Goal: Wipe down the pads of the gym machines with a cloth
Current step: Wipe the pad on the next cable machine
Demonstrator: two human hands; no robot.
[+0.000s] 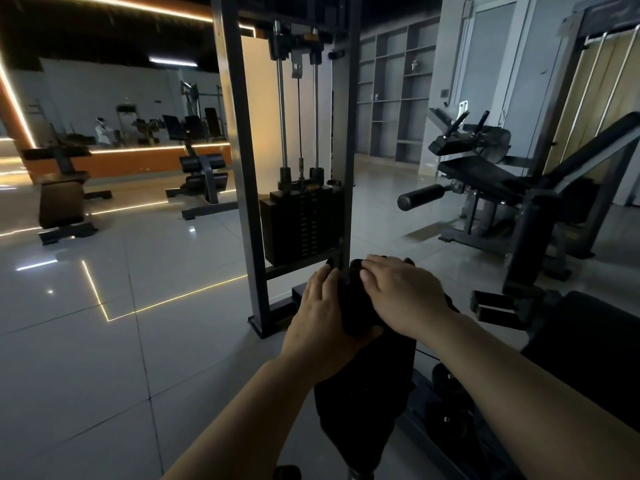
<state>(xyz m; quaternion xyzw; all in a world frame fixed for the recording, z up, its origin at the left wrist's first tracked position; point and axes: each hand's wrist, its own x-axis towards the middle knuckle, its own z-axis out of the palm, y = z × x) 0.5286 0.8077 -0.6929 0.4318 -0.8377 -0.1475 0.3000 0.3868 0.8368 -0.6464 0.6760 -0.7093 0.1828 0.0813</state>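
A: Where's the cloth point(356, 306)?
B: Low centre of the frame, dark, bunched on the pad point(363, 407).
A: The 2 hands?
B: Left hand point(320, 318) grips it, thumb underneath; right hand point(403, 294) presses flat on top.

Glossy tiled floor point(114, 341); grey shelving point(394, 95) at the back; mirror point(114, 105) edged with light strips point(14, 95).
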